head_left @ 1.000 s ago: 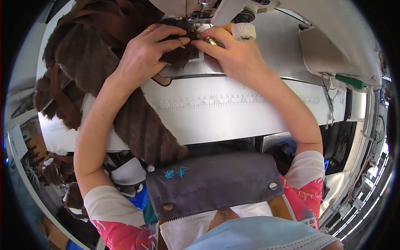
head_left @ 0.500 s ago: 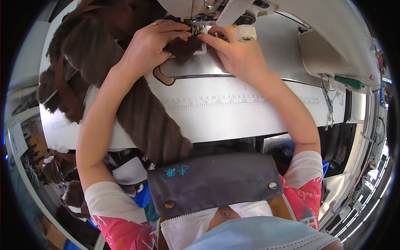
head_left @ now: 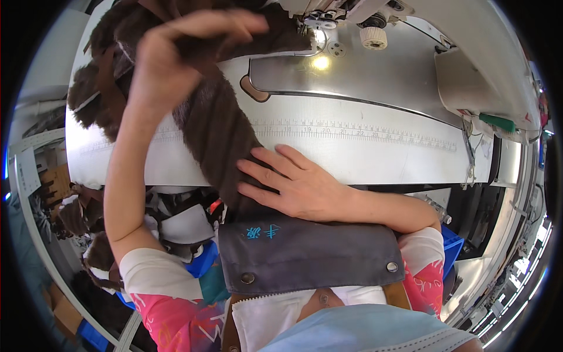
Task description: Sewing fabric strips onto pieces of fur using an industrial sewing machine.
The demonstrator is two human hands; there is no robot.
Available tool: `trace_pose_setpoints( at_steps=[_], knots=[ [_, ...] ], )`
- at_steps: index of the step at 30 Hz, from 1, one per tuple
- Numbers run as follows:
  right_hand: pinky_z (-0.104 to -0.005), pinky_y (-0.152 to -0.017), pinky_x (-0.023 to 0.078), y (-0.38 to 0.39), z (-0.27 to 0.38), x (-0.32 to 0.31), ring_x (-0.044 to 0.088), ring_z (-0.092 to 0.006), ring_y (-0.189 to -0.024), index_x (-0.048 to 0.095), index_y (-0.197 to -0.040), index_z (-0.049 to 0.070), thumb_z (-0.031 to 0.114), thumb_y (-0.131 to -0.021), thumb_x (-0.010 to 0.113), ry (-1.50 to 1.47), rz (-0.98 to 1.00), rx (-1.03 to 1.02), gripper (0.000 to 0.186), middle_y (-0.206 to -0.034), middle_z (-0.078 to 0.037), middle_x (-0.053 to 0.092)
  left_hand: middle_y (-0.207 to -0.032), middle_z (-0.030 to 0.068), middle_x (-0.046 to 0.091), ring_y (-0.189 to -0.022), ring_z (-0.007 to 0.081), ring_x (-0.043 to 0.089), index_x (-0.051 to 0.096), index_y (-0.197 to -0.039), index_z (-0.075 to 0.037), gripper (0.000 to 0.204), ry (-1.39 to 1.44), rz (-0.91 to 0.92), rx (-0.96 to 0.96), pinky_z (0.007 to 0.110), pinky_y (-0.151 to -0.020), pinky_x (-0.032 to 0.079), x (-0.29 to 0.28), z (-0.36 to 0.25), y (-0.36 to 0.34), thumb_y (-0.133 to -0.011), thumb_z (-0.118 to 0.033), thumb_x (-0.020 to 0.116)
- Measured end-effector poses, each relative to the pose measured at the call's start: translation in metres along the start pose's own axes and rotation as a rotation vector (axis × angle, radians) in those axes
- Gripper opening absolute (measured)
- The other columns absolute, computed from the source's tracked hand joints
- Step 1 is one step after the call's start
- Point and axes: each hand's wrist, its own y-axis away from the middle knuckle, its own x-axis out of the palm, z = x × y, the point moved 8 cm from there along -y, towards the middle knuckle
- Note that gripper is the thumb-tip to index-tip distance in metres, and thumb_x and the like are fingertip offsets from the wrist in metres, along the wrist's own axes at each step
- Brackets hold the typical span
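A long strip of dark brown fur (head_left: 220, 126) runs from the sewing machine's needle area (head_left: 311, 29) down over the table's front edge to my apron. My right hand (head_left: 299, 185) lies across the lower end of this strip, palm down, its fingers spread and touching the fur. Above the upper part of the fur, my left hand (head_left: 170, 56) is smeared by motion. Its fingers point toward the machine, but their grip is unclear. More brown fur pieces (head_left: 94, 97) are heaped left of my left forearm.
The sewing machine's pale arm (head_left: 475, 35) stands at the right over a metal plate (head_left: 363, 76). A printed ruler scale (head_left: 334, 129) crosses the white table (head_left: 375, 161). Below the table's left side are fur scraps (head_left: 76, 220) and blue bins (head_left: 205, 261); another blue bin (head_left: 451, 246) is at the right.
Both hands have left the needle area. The right has come down onto the fur strip near my apron; the left has moved left. The small dark piece between my fingers no longer shows there.
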Motion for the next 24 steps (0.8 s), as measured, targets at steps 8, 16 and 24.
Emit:
trace_pose_setpoints(
  at_steps=[8, 16, 24],
  knots=[
    [-0.0446, -0.100, 0.036, 0.003, -0.030, -0.020, 0.055, -0.0223, -0.112, 0.066, -0.101, 0.011, 0.014, -0.072, 0.059, 0.211, -0.073, -0.038, 0.030, -0.118, -0.002, 0.062, -0.091, 0.0112, 0.057, -0.084, 0.0341, 0.058, 0.057, -0.100, -0.005, 0.033, -0.416, -0.065, -0.326, 0.036, -0.070, 0.048, 0.019, 0.028, 0.092, -0.070, 0.009, 0.056],
    [-0.0397, -0.091, 0.043, -0.002, -0.104, -0.046, 0.056, -0.0260, -0.109, 0.066, -0.102, 0.005, -0.001, -0.065, 0.062, 0.300, -0.232, 0.006, 0.038, -0.116, -0.005, 0.062, -0.087, 0.0123, 0.061, -0.079, 0.0266, 0.061, 0.063, -0.099, -0.001, 0.035, -0.178, -0.200, -0.023, 0.028, -0.075, 0.048, -0.003, -0.045, 0.042, -0.069, 0.014, 0.054],
    [-0.0323, -0.088, 0.045, 0.029, -0.123, -0.071, 0.057, -0.0183, -0.103, 0.064, -0.109, 0.007, -0.002, -0.082, 0.058, -0.594, -0.488, 0.519, 0.028, -0.109, -0.006, 0.062, -0.062, 0.0024, 0.056, -0.058, 0.0083, 0.049, 0.068, -0.090, 0.004, 0.030, 0.430, 0.456, -0.577, 0.022, -0.052, 0.039, 0.089, -0.003, 0.015, -0.073, 0.001, 0.044]
  ],
)
